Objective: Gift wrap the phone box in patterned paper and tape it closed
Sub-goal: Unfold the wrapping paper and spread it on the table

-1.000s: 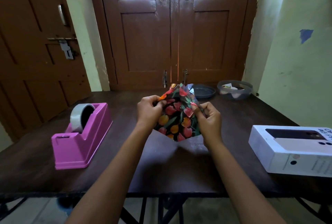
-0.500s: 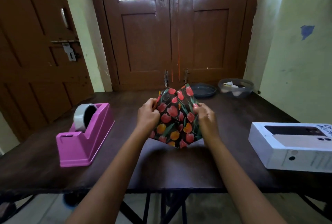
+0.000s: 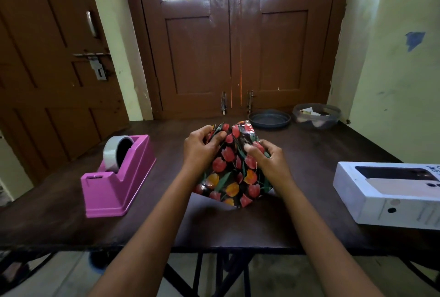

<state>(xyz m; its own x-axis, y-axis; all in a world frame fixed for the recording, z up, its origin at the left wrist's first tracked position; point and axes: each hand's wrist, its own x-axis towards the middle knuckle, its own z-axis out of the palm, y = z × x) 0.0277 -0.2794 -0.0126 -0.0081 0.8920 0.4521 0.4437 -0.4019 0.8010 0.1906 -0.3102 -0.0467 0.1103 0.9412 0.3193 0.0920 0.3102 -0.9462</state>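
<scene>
Two hands are at work over the middle of the table (image 3: 321,153), and between them is a single sheet of patterned paper (image 3: 228,172): glossy black, printed with red and orange tulips, bunched and folded on itself. The left hand (image 3: 202,146) has its fingers curled round the sheet's upper left edge and clasps it. The right hand (image 3: 269,161) pinches the right edge, with the thumb pressed on the printed face. The sheet's lowest corner hangs close to the tabletop; whether it touches I cannot tell.

The one phone box (image 3: 390,194) lies flat at the table's right edge, white with a dark phone pictured on its lid. It is bare of paper and well apart from the hands, and its far end runs out of sight.

Toward the left edge stands one pink tape dispenser (image 3: 116,177) carrying one roll of grey tape (image 3: 116,153); its cutter end points at the near edge.

Two vessels sit along the far edge by the right corner, just beside each other. One is a dark shallow dish (image 3: 269,119). The other is a clear bowl (image 3: 316,115) with a few scraps in it, too small to make out.

Behind the table is a brown double door (image 3: 228,58).
</scene>
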